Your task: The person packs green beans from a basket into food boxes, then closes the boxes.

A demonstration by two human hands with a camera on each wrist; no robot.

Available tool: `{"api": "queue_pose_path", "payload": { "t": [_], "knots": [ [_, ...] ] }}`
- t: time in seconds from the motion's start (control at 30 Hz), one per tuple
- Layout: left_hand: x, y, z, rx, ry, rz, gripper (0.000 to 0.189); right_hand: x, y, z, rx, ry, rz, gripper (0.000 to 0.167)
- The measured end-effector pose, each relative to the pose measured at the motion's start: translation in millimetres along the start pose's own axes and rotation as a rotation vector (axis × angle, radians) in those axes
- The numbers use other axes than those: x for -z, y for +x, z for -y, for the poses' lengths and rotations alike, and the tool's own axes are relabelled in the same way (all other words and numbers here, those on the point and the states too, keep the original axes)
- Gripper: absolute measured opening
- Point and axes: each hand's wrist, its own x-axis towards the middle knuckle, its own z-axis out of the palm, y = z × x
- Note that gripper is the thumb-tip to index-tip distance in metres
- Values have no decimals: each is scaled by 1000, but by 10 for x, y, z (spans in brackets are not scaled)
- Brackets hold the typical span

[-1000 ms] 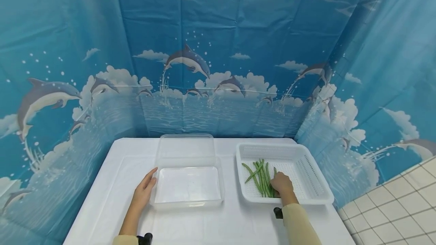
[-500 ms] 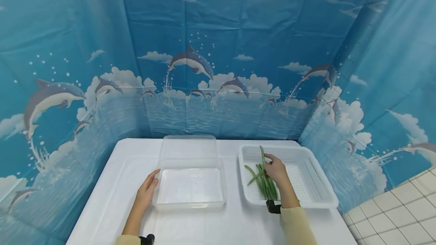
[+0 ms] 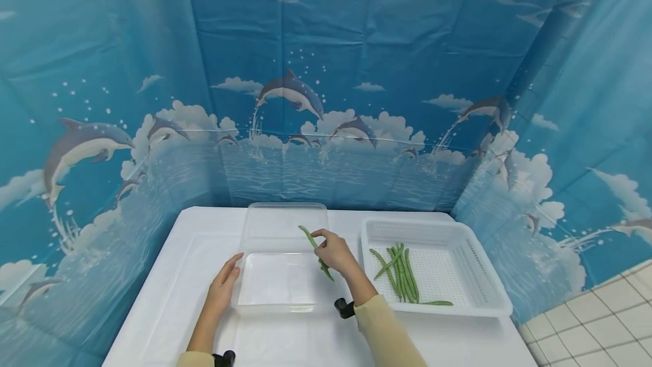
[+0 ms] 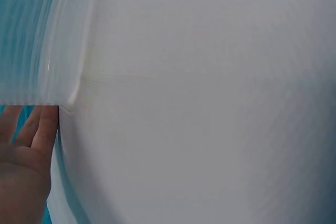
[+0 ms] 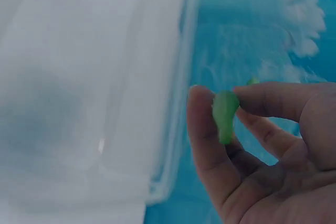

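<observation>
My right hand pinches a green bean between thumb and fingers, above the right side of a clear plastic container. In the right wrist view the tip of this green bean points toward the camera. My left hand lies with fairly straight fingers against the container's left side. The left wrist view has its fingers at the container's edge, their tips hidden behind it. Several more green beans lie in a white perforated basket on the right.
Behind the container lies a clear lid, flat on the white-covered table. A blue curtain with dolphins hangs along the table's back and sides. White tiles show at the lower right.
My right hand has lifted a green bean out of the basket and carried it left, over the container. One bean in the basket now lies sideways near the front. My left hand stays put.
</observation>
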Motion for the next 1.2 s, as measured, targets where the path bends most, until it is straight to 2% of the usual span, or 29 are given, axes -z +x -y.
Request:
{"api": "queue_pose_path", "payload": {
  "t": [0.13, 0.27, 0.53, 0.77, 0.9, 1.0, 1.1, 1.2],
  "knots": [
    [-27, 3, -14, 2, 2, -10, 48, -303, 65, 25, -43, -63, 96, 40],
    [-40, -9, -27, 12, 12, -18, 49, -485, 114, 15, -72, -201, 146, 36],
    [-61, -25, -31, 1, 40, -28, 49, -662, 125, -76, -86, -356, 196, 23],
    [-80, -30, -34, -7, 32, -14, 49, -734, 77, -167, -113, -370, 198, 18],
    [-73, -50, -34, 6, 27, -8, 50, -705, 53, -167, -95, -324, 198, 19],
    [-60, -55, -36, 5, 28, -3, 51, -599, 46, -117, -74, -290, 183, 19],
    [-35, -56, -31, 6, 19, 1, 52, -399, 46, -52, -57, -235, 153, 21],
    [1, -61, -34, 8, 8, 10, 51, -113, 40, -6, -49, -156, 99, 25]
  ]
}}
